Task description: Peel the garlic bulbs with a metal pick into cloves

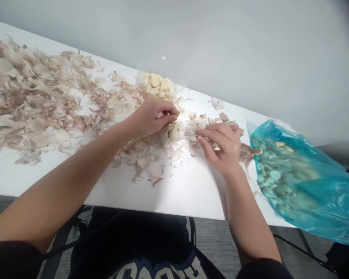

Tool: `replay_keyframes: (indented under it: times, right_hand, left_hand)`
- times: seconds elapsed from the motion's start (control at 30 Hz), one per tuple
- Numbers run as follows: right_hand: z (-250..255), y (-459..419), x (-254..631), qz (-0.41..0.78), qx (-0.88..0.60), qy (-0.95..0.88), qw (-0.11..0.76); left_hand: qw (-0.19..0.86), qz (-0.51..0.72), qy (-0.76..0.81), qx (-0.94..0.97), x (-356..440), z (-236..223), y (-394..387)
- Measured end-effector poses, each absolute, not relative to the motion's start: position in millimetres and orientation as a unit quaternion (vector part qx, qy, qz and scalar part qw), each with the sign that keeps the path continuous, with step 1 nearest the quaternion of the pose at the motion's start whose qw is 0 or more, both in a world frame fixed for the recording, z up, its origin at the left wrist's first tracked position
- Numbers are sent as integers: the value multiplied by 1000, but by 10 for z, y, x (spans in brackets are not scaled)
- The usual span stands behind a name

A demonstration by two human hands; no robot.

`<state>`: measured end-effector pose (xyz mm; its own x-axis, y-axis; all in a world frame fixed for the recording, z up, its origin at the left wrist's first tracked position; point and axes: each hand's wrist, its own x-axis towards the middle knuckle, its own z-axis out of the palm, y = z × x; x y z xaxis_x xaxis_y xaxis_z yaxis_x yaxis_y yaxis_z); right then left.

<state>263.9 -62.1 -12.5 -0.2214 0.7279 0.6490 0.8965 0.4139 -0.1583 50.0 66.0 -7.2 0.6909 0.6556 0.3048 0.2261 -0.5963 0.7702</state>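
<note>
Two bare hands work at a pale, papery garlic bulb [176, 132] midway between the far and near edges of a white, flat surface [189, 193]. The left hand [151, 118] has its grip pinched on a dry, brownish tip [178, 114] at the bulb; whether the tip is attached cannot be told. The right hand [223, 147] grips a thin, metallic tool [190, 134] pointed at the bulb's side. Judging by the scene, much is done: smooth, cream-coloured peeled cloves [157, 83] sit together in clear plastic by the far edge, and loose, pinkish-white skins [40, 93] spread thickly towards the left end. The bulb between the hands appears only partly opened, while a purplish, unopened bulb [248, 152] lies beside a translucent blue plastic bag [296, 174] of pale pieces, which overhangs the near edge at right.
</note>
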Motion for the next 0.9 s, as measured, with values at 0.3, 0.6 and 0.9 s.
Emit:
replay_keyframes:
  times: [0.3, 0.6, 0.9]
  right_hand:
    - [-131, -632, 2548, -6, -546, -759, 356]
    - [-137, -629, 2468, -109, -489, -807, 312]
    - [-40, -706, 2357, -245, -442, -821, 264]
  left_hand:
    - [324, 289, 244, 867, 519, -92, 628]
    - [319, 291, 249, 867, 532, -107, 632]
    - [320, 299, 253, 863, 534, -138, 642]
